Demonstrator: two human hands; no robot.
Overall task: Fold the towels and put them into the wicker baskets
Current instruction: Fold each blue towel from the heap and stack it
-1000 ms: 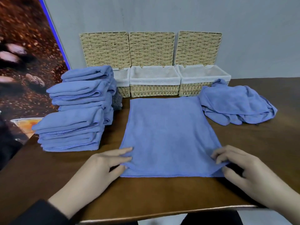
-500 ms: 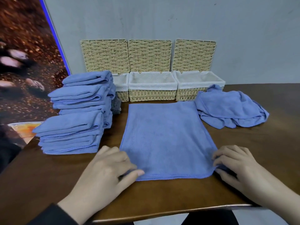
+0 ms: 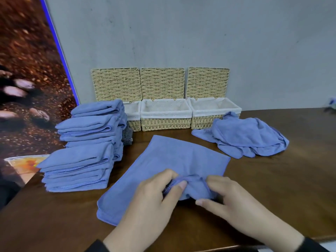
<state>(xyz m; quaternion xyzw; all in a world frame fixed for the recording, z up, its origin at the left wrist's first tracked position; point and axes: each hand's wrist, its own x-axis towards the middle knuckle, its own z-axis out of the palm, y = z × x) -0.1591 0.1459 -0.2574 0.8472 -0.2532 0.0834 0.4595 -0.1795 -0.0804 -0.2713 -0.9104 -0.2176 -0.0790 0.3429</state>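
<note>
A: Where was the towel (image 3: 174,160)?

B: Flat on the table (image 3: 272,179), skewed, bare wood past its right edge. Folded stack (image 3: 85,151) just left of it, crumpled pile (image 3: 243,139) to its right.

A: Baskets?

B: Three wicker baskets (image 3: 166,115) behind it, lids up, only white liners showing.

A: Hands?

B: Left hand (image 3: 151,202) and right hand (image 3: 234,199) both pinched its bunched near edge.

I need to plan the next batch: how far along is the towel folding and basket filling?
Done: a tall stack of folded towels stands on the table's left. In hand: the left hand and right hand pinch the near edge of one blue towel, mid-fold. Left: the crumpled pile on the right is unfolded, and the middle basket and right basket look empty.
</note>
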